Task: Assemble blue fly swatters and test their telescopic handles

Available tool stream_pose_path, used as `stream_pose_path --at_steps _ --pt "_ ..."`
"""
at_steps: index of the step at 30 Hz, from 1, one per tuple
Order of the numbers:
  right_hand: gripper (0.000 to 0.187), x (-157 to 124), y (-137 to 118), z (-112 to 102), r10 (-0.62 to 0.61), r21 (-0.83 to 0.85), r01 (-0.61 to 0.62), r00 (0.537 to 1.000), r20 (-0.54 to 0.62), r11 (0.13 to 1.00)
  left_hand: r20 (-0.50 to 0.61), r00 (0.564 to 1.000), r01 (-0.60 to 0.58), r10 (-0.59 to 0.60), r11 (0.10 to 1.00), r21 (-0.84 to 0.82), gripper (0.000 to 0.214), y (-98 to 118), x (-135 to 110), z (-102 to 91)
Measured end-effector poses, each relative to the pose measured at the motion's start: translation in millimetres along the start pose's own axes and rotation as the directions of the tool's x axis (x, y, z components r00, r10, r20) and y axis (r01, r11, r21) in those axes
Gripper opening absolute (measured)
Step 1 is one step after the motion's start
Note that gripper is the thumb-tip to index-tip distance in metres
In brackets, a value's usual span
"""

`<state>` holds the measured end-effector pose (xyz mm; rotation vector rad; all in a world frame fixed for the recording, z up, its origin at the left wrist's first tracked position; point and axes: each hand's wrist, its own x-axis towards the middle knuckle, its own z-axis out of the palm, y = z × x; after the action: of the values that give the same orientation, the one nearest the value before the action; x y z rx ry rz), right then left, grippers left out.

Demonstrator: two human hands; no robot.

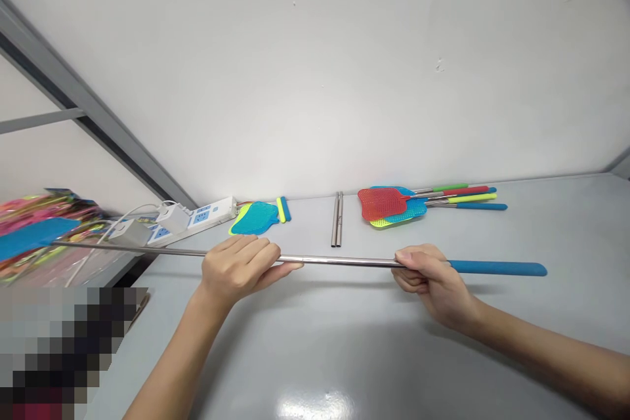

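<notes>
A telescopic fly swatter (pixel 344 261) stretches sideways above the table, its metal rod drawn out long. My left hand (pixel 241 266) is closed around the middle of the rod. Close to the blue grip, my right hand (pixel 433 279) is wrapped round the rod's thicker end. The blue grip (pixel 499 268) sticks out to the right of that hand. At the far left, the swatter's blue head (pixel 37 238) reaches over a pile of colourful packages.
Behind my hands lie several fly swatters (pixel 384 203), short metal rods (pixel 337 220), loose swatter heads (pixel 256 216) and two small grips (pixel 284 209). A power strip (pixel 197 220) with plugged-in chargers and cables runs along the left. A white wall (pixel 319 79) borders the grey table (pixel 374 341).
</notes>
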<state>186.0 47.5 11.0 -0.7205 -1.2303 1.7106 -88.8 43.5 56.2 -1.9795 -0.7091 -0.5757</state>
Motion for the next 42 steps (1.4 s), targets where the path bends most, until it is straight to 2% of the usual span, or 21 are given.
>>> stream_pose_path --at_steps 9,17,22,28,32,42 --pt "0.041 3 -6 -6 -0.054 -0.036 0.054 0.999 0.001 0.998 -0.002 1.0 0.003 -0.003 1.0 -0.001 0.034 -3 0 -0.9" --pt "0.042 3 -9 -7 -0.084 -0.021 0.084 0.996 0.006 0.996 -0.016 0.999 0.052 -0.052 0.999 0.0 0.032 1 2 -4.2" --pt "0.042 1 -8 -9 -0.157 -0.048 0.157 0.988 -0.009 0.986 0.051 0.991 0.128 -0.126 0.991 -0.048 0.029 6 4 -2.8" --pt "0.043 3 -5 -8 -0.15 0.044 0.149 0.989 0.013 0.988 0.032 0.967 0.254 -0.252 0.965 -0.069 0.027 23 12 -1.8" --pt "0.042 4 1 -5 -0.09 0.079 0.086 0.994 0.056 0.993 0.085 0.942 0.332 -0.324 0.938 -0.104 0.028 33 14 -1.0" --pt "0.042 2 13 -6 -0.045 0.113 0.032 0.993 0.109 0.993 0.064 0.933 0.36 -0.355 0.925 -0.122 0.037 42 14 1.5"
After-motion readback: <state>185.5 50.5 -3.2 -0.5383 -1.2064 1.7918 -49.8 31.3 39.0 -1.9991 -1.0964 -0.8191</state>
